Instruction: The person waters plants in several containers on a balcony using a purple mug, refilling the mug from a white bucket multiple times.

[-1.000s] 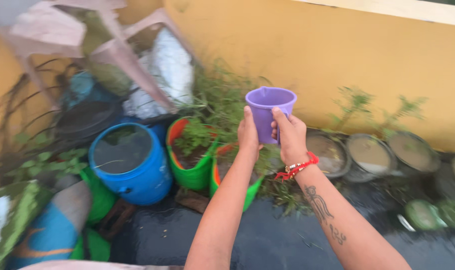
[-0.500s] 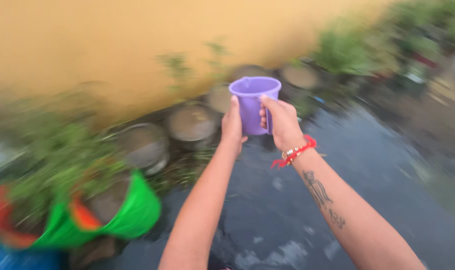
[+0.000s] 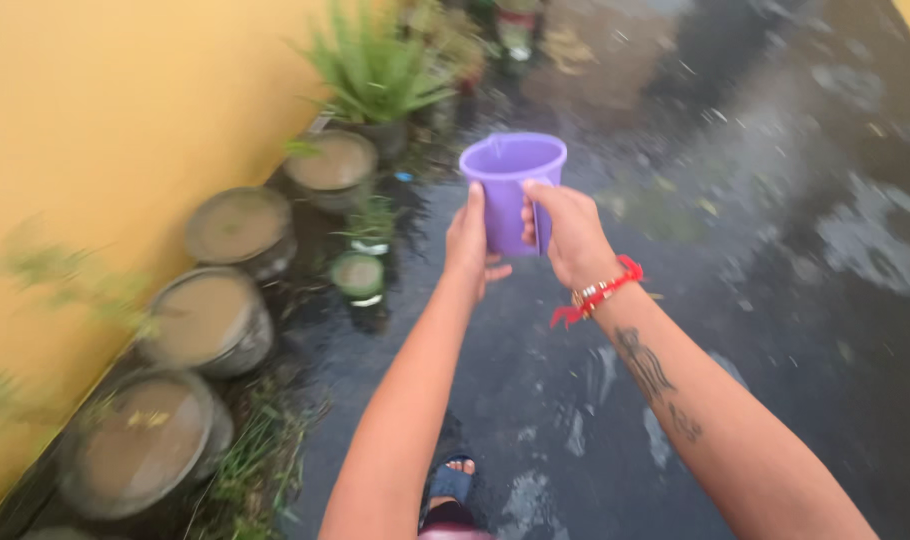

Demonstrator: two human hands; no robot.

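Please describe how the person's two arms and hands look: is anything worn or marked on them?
Both forearms are bare, with no sleeves or gloves. The right hand has a red thread bracelet with small beads at the wrist and dark tattoos along the forearm. The left hand and arm show nothing worn.

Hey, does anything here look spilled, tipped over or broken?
Nothing stands out. The purple mug is upright between the left hand and right hand. The pots by the yellow wall stand level. The dark ground is wet all over.
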